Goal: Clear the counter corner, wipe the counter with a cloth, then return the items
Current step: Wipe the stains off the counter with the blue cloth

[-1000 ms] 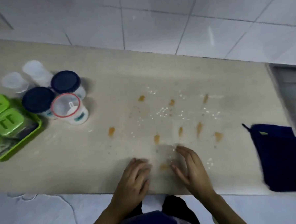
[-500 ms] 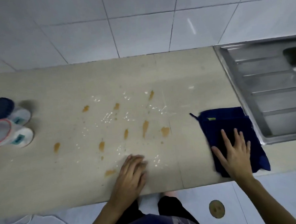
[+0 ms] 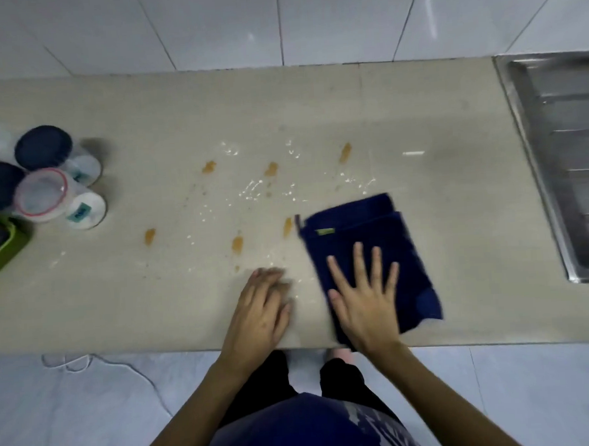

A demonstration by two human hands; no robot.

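A dark blue cloth (image 3: 361, 229) lies folded on the beige counter (image 3: 463, 214), right of centre. My right hand (image 3: 365, 297) presses flat on its near half with fingers spread. My left hand (image 3: 260, 310) rests palm down on the bare counter beside it, fingers together, holding nothing. Orange-brown spots (image 3: 238, 243) and white wet specks (image 3: 250, 191) are scattered over the counter's middle, left of and behind the cloth.
Several plastic jars stand at the left, two with dark blue lids (image 3: 43, 147) and one with a red-rimmed clear lid (image 3: 42, 196). A green tray (image 3: 4, 248) sits at the left edge. A steel sink drainboard (image 3: 569, 160) borders the right. A white cable (image 3: 123, 368) lies on the floor.
My right hand went from the counter's middle to the cloth near the sink, then slid it left toward the spots. My left hand stayed in place.
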